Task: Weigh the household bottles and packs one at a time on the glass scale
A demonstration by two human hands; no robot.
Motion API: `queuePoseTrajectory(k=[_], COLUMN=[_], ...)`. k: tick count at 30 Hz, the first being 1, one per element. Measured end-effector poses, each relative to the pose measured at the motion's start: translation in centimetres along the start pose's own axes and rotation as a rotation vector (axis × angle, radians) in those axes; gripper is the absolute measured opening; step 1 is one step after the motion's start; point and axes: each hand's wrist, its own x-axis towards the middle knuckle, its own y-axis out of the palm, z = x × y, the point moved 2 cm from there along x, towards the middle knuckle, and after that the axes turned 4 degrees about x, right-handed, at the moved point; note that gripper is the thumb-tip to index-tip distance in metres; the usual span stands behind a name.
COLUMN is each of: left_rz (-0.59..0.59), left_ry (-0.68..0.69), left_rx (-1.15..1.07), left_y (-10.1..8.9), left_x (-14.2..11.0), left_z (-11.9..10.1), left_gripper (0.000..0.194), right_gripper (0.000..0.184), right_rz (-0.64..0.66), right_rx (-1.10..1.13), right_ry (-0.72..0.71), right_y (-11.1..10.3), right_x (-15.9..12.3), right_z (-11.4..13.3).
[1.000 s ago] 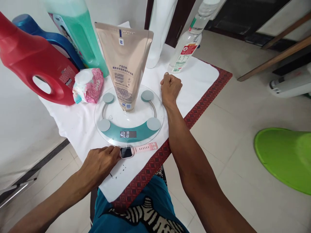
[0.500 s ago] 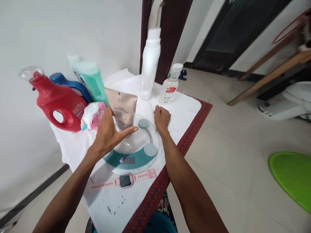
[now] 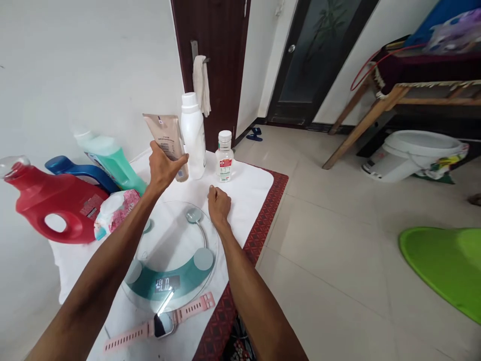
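My left hand [image 3: 164, 166] is closed around a beige squeeze tube [image 3: 168, 134], its flat crimped end up and tilted left. The tube is beyond the far edge of the round glass scale [image 3: 165, 240], beside a tall white bottle [image 3: 193, 138]. Digits glow on the scale's display. My right hand [image 3: 219, 204] rests as a loose fist on the white cloth, right of the scale; its palm side is hidden, and nothing shows in it. A small clear bottle with a white cap [image 3: 224, 158] stands just behind that fist. Nearest me lies a pink-strapped smartwatch [image 3: 164, 325].
Along the wall on the left stand a red detergent bottle [image 3: 60, 200], a blue bottle [image 3: 80, 173], a green liquid bottle [image 3: 116, 163] and a pink wipes pack [image 3: 118, 213]. A green plastic object [image 3: 443, 265] and white bucket [image 3: 409, 153] are on the floor to the right.
My left hand left the watch, reached the tube, lifted it off the scale and carried it toward the white bottle. My right fist stayed on the cloth. The view tilted up.
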Motion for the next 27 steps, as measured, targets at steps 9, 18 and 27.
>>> queuePoseTrajectory(k=[9,18,27], left_rz=[0.034,0.061,-0.035], left_ry=[-0.23,-0.261,0.151], left_rx=[-0.021,-0.163,-0.16], left_y=[7.5,11.7,4.7], left_x=[6.0,7.3,2.6], left_z=[3.0,5.4,6.6], left_gripper=[0.064,0.08,0.088], right_gripper=[0.048,0.043,0.043], right_rz=[0.03,0.007,0.032], right_rx=[-0.002,0.014,0.059], right_ry=[-0.003,-0.014,-0.003], right_y=[-0.1,-0.5,-0.5], right_x=[0.1,-0.1,-0.3], right_z=[-0.2,-0.8,-0.7])
